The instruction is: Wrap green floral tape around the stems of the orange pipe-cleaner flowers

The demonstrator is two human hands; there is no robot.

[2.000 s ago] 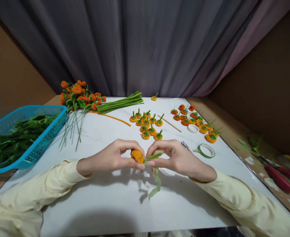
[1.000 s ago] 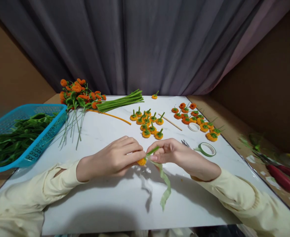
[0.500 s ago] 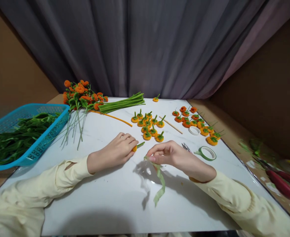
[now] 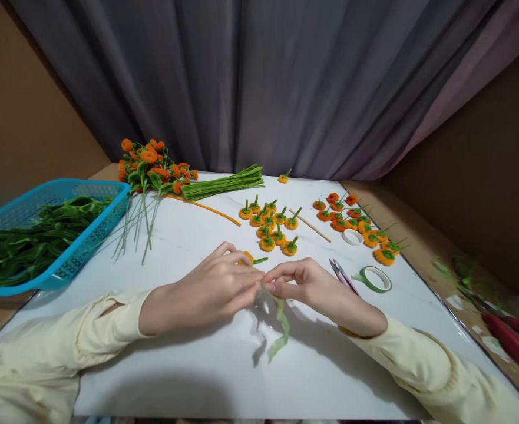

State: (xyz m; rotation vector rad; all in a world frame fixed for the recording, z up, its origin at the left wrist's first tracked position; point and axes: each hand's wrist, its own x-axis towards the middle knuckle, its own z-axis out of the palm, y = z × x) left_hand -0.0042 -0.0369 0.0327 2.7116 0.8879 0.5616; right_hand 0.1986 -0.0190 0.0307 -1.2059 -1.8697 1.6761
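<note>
My right hand [image 4: 306, 282] pinches a crinkled strip of pale green floral tape [image 4: 281, 324] between thumb and fingertips. The strip's loose end dangles over the white table. My left hand [image 4: 210, 285] meets it fingertip to fingertip, closed at the top of the same strip; the exact pinch is partly hidden. Just behind my left fingers lies a yellow chenille flower head [image 4: 247, 257] with a short green stem, partly covered by the hand. Beyond it stands a cluster of yellow flower heads [image 4: 267, 242], stems up.
At left sits a blue basket [image 4: 80, 247] of green leaves. Orange flowers [image 4: 148, 156] and green pipe-cleaner stems [image 4: 224, 184] lie at the back. To the right are snips [image 4: 343, 275], a green tape roll [image 4: 367, 284], a white ring [image 4: 352, 237], a wooden stick [image 4: 314, 227] and red-handled pliers [image 4: 509, 340].
My left hand has let go of the yellow flower head and moved right to the tape. My right hand still holds the strip. The view has shifted slightly.
</note>
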